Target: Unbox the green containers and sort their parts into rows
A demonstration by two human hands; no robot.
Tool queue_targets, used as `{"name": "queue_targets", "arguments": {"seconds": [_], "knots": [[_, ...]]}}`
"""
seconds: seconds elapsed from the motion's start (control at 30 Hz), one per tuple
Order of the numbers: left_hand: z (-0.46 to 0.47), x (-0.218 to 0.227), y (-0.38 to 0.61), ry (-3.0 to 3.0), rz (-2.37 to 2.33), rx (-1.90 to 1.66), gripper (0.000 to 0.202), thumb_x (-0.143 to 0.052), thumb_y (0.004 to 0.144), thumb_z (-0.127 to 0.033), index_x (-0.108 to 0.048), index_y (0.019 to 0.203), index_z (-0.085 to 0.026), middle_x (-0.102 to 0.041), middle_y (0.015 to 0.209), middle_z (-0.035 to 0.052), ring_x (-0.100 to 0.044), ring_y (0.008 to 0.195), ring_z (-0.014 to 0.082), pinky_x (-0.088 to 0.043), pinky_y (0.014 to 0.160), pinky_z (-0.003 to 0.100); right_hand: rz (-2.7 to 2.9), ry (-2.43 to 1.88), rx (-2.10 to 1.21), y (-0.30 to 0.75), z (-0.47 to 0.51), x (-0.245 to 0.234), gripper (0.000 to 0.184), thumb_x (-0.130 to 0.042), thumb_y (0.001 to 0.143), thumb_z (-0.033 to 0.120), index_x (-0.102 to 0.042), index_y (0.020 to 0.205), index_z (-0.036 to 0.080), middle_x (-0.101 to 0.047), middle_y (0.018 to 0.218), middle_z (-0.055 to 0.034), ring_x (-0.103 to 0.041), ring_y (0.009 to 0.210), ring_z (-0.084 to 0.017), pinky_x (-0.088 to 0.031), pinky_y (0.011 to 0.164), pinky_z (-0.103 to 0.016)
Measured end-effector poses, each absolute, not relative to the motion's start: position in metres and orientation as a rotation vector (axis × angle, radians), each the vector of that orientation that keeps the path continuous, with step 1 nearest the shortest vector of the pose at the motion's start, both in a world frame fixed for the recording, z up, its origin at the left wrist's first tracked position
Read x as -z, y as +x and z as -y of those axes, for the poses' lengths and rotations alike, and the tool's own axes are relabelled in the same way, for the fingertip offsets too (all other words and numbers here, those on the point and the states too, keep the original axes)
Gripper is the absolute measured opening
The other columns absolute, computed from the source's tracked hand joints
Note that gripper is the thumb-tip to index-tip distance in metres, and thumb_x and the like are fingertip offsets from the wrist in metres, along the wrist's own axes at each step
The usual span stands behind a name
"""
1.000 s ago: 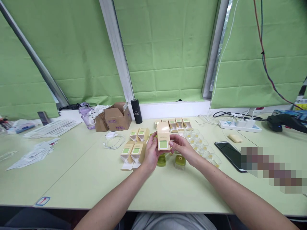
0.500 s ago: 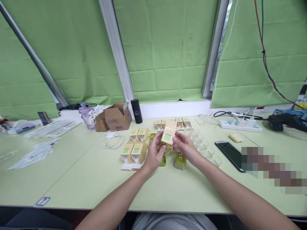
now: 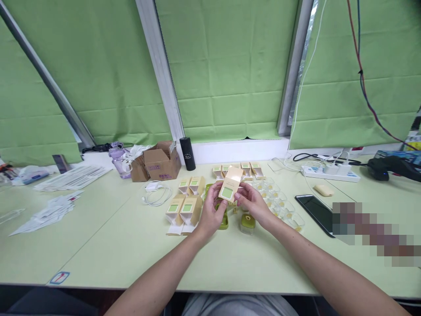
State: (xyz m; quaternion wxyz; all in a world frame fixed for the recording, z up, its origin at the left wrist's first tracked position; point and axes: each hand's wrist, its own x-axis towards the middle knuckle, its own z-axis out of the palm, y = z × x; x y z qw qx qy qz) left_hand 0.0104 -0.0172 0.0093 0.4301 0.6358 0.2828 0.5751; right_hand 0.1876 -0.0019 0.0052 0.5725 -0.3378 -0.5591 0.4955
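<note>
Both of my hands hold one small tan carton (image 3: 230,186) with a pale green square on its face, tilted over the middle of the table. My left hand (image 3: 212,210) grips its left side and bottom with curled fingers. My right hand (image 3: 251,202) pinches its right edge. Under my hands lie green lidded containers (image 3: 247,221). Left of them sit several more tan cartons (image 3: 186,208). Another row of cartons (image 3: 245,169) stands farther back, and several clear trays with yellow pieces (image 3: 281,206) lie to the right.
A black phone (image 3: 315,210) lies to the right, beyond it a white power strip (image 3: 330,172) with cables. A brown cardboard box (image 3: 159,162), black cylinder (image 3: 187,153) and purple bottle (image 3: 117,160) stand at the back. White cable (image 3: 156,193) and papers (image 3: 49,210) lie left.
The carton went from upright and facing me to tilted with its top leaning away to the right. Both hands shifted slightly around it.
</note>
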Motion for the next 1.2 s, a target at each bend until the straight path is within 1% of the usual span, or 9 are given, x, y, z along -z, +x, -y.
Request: {"name": "queue_targets", "arguments": {"seconds": [0.1,0.3,0.5,0.63,0.9,1.0,1.07,1.2], "knots": [[0.0186,-0.012,0.0114,1.574,-0.711,-1.435,0.05,-0.073,0.094,-0.034,-0.054,0.139,-0.024,-0.065,0.141,0.0157,-0.064,0.133,0.032,-0.054,0.105,0.042,1.319,-0.79,-1.165,0.1875,0.0035,-0.0055,0.063,-0.086,0.078,0.059,-0.061,0.123,0.024,-0.077,0.105,-0.0089,-0.072,0.096,-0.024,-0.058,0.077,-0.035],[0.0191,-0.016,0.0124,1.541,-0.727,-1.459,0.047,-0.074,0.089,-0.024,-0.057,0.132,-0.023,-0.067,0.135,0.0134,-0.065,0.13,0.0303,-0.052,0.109,0.043,1.323,-0.782,-1.181,0.1857,0.0052,-0.0051,0.063,-0.087,0.078,0.058,-0.06,0.124,0.025,-0.078,0.103,-0.0075,-0.074,0.098,-0.025,-0.059,0.085,-0.039],[0.0199,-0.0178,0.012,1.576,-0.714,-1.463,0.047,-0.07,0.085,-0.017,-0.056,0.13,-0.022,-0.067,0.132,0.0124,-0.066,0.127,0.0293,-0.05,0.112,0.044,1.302,-0.771,-1.206,0.187,0.0046,-0.005,0.063,-0.089,0.075,0.056,-0.06,0.121,0.024,-0.078,0.099,-0.0063,-0.075,0.093,-0.025,-0.06,0.086,-0.041],[0.0205,-0.0179,0.012,1.581,-0.72,-1.466,0.049,-0.067,0.083,-0.013,-0.057,0.129,-0.022,-0.067,0.13,0.0115,-0.066,0.126,0.0286,-0.05,0.112,0.044,1.29,-0.762,-1.221,0.1871,0.0043,-0.004,0.063,-0.09,0.074,0.056,-0.06,0.121,0.024,-0.077,0.097,-0.0056,-0.074,0.089,-0.024,-0.06,0.084,-0.04],[0.0208,-0.0174,0.0116,1.607,-0.722,-1.468,0.052,-0.062,0.079,-0.009,-0.056,0.129,-0.022,-0.067,0.129,0.011,-0.065,0.124,0.0281,-0.05,0.11,0.043,1.255,-0.743,-1.241,0.1845,0.0045,-0.003,0.066,-0.092,0.072,0.058,-0.06,0.118,0.024,-0.077,0.097,-0.0059,-0.073,0.089,-0.024,-0.059,0.083,-0.039],[0.0191,-0.0153,0.0105,1.645,-0.73,-1.47,0.051,-0.062,0.081,-0.009,-0.055,0.13,-0.022,-0.066,0.13,0.0106,-0.065,0.125,0.0273,-0.05,0.109,0.042,1.254,-0.746,-1.253,0.1851,0.006,-0.0047,0.065,-0.093,0.071,0.057,-0.061,0.118,0.024,-0.077,0.097,-0.0059,-0.073,0.09,-0.024,-0.059,0.083,-0.039],[0.0179,-0.014,0.0094,1.681,-0.722,-1.476,0.05,-0.064,0.083,-0.012,-0.055,0.131,-0.022,-0.066,0.13,0.0104,-0.065,0.124,0.0271,-0.05,0.108,0.042,1.252,-0.752,-1.263,0.1859,0.0069,-0.006,0.064,-0.093,0.072,0.056,-0.062,0.118,0.024,-0.077,0.097,-0.0056,-0.073,0.088,-0.023,-0.059,0.082,-0.038],[0.0176,-0.0133,0.0076,1.722,-0.682,-1.463,0.045,-0.067,0.095,-0.028,-0.053,0.137,-0.023,-0.065,0.135,0.012,-0.064,0.126,0.029,-0.051,0.107,0.043,1.208,-0.743,-1.286,0.1871,0.0071,-0.0076,0.062,-0.093,0.072,0.055,-0.064,0.118,0.024,-0.077,0.093,-0.004,-0.072,0.08,-0.021,-0.059,0.078,-0.037]]}}
